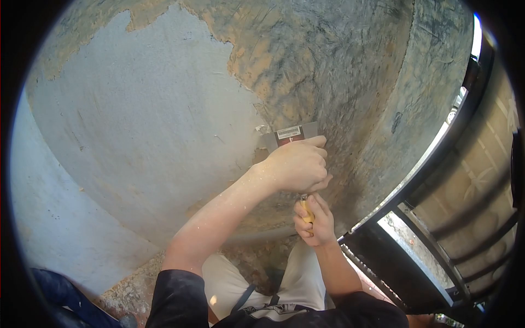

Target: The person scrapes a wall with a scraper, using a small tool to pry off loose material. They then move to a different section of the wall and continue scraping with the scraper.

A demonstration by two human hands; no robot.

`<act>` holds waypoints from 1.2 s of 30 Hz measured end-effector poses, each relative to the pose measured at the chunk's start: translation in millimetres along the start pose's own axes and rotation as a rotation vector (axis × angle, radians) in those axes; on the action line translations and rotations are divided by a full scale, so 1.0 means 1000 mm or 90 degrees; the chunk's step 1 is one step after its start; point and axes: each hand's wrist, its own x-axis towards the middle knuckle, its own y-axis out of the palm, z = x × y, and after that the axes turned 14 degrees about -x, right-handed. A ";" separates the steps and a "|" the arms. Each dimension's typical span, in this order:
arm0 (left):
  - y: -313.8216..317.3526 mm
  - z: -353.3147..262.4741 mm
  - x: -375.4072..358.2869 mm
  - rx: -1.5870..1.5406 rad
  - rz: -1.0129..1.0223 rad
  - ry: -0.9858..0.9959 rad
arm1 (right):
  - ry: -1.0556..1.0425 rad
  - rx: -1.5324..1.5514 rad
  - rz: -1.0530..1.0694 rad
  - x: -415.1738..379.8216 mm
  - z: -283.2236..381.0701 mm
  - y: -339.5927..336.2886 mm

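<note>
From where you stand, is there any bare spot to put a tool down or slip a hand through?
Bare ground shows at the wall's foot, left of the knees, gritty. The painted wall left of the scraper is open to a hand. It is crowded where left hand and right hand grip the scraper, close by the black gate.

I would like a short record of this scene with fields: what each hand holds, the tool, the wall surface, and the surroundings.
left hand: left hand pressed over the blade of the scraper, near the wall
right hand: right hand closed around the yellow handle below
tool: scraper with a barcode label, blade against the wall
wall: wall with pale grey paint on the left, bare brownish patches on the right
surroundings: black metal gate at right; dusty ground below
</note>
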 end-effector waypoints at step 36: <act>-0.007 0.006 0.001 0.060 0.068 0.041 | -0.054 -0.035 0.059 0.016 -0.006 -0.009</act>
